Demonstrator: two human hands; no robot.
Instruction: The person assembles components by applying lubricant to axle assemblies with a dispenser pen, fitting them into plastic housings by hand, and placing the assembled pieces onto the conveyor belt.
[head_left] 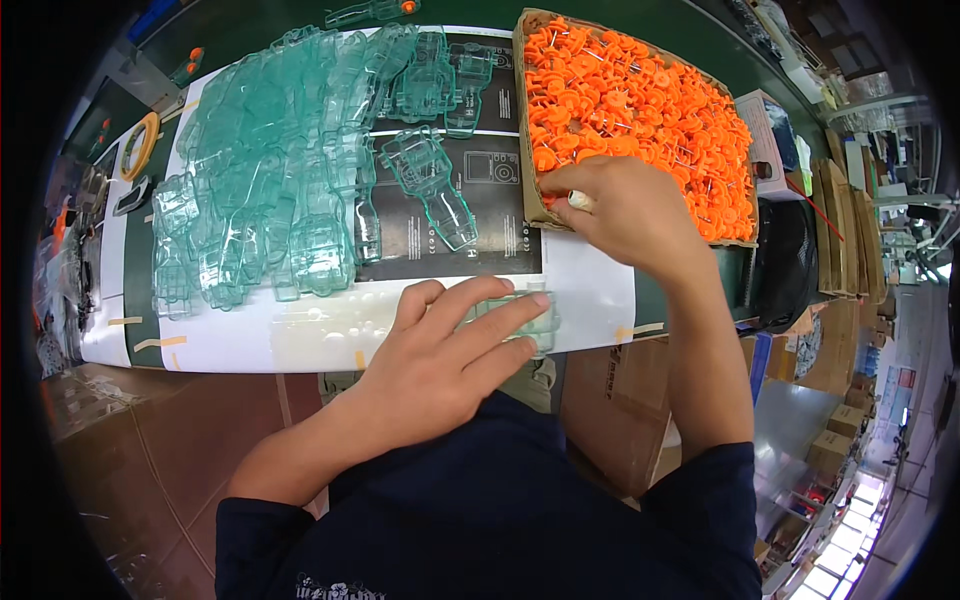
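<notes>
My left hand [435, 365] lies palm down at the table's near edge, its fingers over a clear greenish plastic shell [543, 325] and holding it there; the thumb is hidden. My right hand [625, 210] reaches over the near left corner of a cardboard box [533, 190] heaped with orange plastic knobs [640, 110] that have thin metal pins. Its fingers are bent and closed at the knobs, with the tips partly hidden, so what they pinch cannot be made out. Something white wraps one finger. Another shell [430, 185] lies singly on a dark printed sheet [390, 235].
A large layered pile of clear greenish shells [270, 150] covers the table's left part. A yellow tape roll [140, 147] lies at the far left. Right of the knob box are a white carton [765, 140] and a black bag [785, 265]. A cardboard carton [610, 400] stands below the table edge.
</notes>
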